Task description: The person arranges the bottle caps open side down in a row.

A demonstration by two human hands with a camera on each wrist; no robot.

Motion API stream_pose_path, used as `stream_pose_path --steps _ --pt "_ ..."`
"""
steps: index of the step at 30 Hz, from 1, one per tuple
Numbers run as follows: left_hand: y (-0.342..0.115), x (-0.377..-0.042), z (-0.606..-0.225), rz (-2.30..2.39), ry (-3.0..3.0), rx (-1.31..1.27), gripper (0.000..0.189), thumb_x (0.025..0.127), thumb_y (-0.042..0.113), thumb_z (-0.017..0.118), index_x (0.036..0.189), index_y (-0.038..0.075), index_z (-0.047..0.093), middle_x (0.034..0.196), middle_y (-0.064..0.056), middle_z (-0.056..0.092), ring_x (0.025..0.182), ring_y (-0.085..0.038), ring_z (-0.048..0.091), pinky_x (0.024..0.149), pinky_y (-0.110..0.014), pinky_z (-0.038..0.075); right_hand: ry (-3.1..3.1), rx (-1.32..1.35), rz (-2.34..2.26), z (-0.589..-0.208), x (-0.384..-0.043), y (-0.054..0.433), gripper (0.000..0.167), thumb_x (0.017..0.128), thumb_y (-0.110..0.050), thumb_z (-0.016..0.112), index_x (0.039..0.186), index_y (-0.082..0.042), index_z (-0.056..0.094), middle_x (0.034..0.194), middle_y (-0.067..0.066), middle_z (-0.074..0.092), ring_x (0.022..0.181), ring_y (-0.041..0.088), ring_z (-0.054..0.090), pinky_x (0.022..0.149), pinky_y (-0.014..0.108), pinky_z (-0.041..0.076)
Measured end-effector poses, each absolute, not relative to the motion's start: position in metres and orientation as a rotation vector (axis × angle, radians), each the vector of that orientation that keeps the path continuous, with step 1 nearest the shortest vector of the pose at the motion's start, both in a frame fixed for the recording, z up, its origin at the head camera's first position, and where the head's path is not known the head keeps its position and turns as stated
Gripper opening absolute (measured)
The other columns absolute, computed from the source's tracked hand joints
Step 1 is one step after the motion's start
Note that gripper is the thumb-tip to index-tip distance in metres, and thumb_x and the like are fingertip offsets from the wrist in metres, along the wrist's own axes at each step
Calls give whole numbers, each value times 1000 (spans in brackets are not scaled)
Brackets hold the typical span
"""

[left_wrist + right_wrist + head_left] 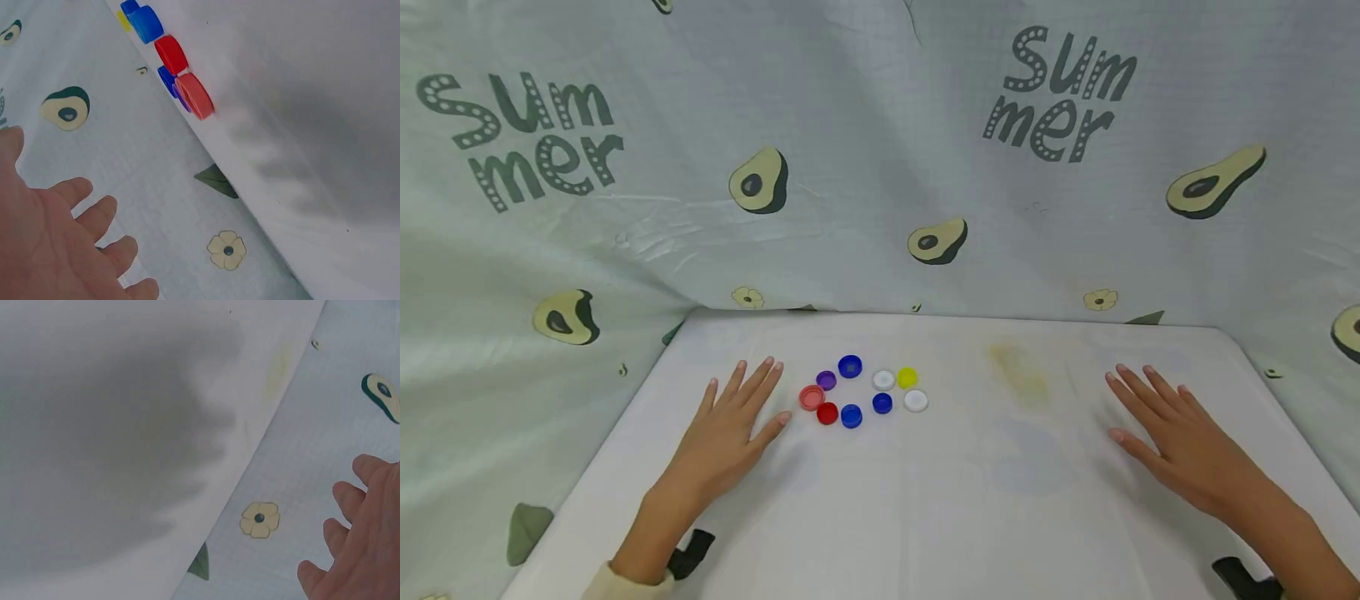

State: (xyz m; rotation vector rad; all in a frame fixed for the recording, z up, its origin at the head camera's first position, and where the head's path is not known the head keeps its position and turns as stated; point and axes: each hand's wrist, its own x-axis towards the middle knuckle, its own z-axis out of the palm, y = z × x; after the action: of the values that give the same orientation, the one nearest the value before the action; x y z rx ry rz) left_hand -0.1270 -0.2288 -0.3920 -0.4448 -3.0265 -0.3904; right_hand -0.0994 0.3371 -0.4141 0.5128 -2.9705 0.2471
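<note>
Several round bottle caps lie in a loose group on the white table, left of its middle. Nearest my left hand [724, 442] are a pink cap [811, 397], a red cap [827, 413] and a purple cap [826, 380]. Blue caps [851, 416], white caps [916, 401] and a yellow cap [907, 377] make up the rest. That hand holds nothing, its fingers spread and thumb pointing toward the pink cap. Far to the right, my right hand [1187, 442] hovers with fingers extended, its shadow on the table and no cap near it.
The white table [925, 517] has a yellowish stain [1021, 375] right of the caps. Behind and beside it hangs a pale cloth [850, 100] printed with avocados and lettering. Dark straps [691, 554] show at both wrists.
</note>
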Motion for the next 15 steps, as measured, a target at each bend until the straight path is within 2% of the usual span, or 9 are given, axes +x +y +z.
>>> stream_pose_path --steps 9,12,15 --pt "-199 -139 -396 -440 -2981 -615 72 100 46 59 159 14 35 164 -7 35 151 -36 28 121 -61 20 -2986 591 380 -413 -105 309 75 104 -47 54 165 -24 16 170 5 14 157 31 4 124 40 -14" --pt "-191 -143 -398 -485 -2966 -654 72 99 44 62 158 13 37 162 -8 38 150 -35 30 121 -60 22 -2995 620 427 -415 -106 301 73 104 -50 52 164 -24 18 170 5 16 156 34 8 126 44 -8" --pt "-183 -147 -401 -554 -2955 -667 71 98 43 64 157 13 39 160 -9 40 150 -34 32 121 -58 24 -3018 624 460 -416 -107 294 75 102 -54 53 163 -25 22 169 5 20 156 35 12 126 52 4"
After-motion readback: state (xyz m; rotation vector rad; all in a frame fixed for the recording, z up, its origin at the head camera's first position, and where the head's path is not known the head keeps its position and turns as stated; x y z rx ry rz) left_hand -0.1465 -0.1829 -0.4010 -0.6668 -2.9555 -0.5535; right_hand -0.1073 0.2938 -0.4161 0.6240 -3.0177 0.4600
